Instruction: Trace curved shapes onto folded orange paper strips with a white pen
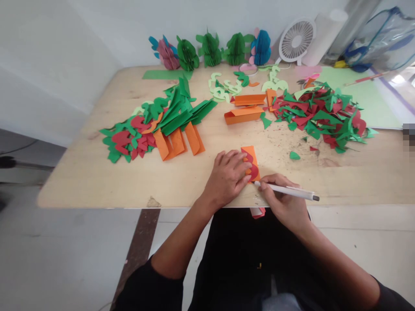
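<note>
My left hand (227, 177) lies flat with its fingers stretched out, pressing a red paper cut-out (254, 171) onto a folded piece of orange paper (249, 151). Part of the cut-out's curved outline is hidden under those fingers. In a closed grip my right hand (285, 201) holds a white pen (288, 190), its tip at the lower right corner of the orange paper. Folded orange strips (244, 115) lie farther back, and more folded orange pieces (177, 140) sit to the left.
Green and red scraps (324, 114) are heaped at the right. Cut green folded strips (181, 112) and red shapes (122, 140) lie left, pale green curved pieces (223, 86) behind. Honeycomb paper figures (209, 49) and a white fan (296, 42) line the wall.
</note>
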Motion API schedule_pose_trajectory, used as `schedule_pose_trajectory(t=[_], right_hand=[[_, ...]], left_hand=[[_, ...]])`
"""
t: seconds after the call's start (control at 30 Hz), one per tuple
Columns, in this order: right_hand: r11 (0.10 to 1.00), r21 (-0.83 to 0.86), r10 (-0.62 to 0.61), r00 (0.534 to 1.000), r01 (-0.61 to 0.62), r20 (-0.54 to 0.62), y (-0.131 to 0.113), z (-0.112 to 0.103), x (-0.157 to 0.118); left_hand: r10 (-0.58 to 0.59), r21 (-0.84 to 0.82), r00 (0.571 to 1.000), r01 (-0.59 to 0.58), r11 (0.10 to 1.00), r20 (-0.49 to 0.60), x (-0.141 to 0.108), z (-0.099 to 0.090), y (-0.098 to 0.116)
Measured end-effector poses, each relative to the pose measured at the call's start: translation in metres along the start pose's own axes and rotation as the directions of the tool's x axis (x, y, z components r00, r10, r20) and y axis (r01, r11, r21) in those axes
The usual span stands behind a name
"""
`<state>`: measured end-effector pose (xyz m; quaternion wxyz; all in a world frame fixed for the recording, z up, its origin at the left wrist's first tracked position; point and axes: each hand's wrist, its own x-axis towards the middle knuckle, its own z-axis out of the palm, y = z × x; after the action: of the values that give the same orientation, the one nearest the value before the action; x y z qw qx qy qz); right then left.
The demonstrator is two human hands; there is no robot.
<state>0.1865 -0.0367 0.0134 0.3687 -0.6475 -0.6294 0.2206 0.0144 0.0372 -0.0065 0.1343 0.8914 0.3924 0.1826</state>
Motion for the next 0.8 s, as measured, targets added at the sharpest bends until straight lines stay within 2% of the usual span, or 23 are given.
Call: schedule_pose_trajectory(t=[0.8], right_hand=[[1.0, 0.014, 0.0, 1.0, 0.001, -0.014, 0.0008, -0.0005, -0.0007]], left_hand=[[-0.003, -0.013, 1.0, 0.003, 1.0, 0.0, -0.0004, -0.0003, 0.0002]])
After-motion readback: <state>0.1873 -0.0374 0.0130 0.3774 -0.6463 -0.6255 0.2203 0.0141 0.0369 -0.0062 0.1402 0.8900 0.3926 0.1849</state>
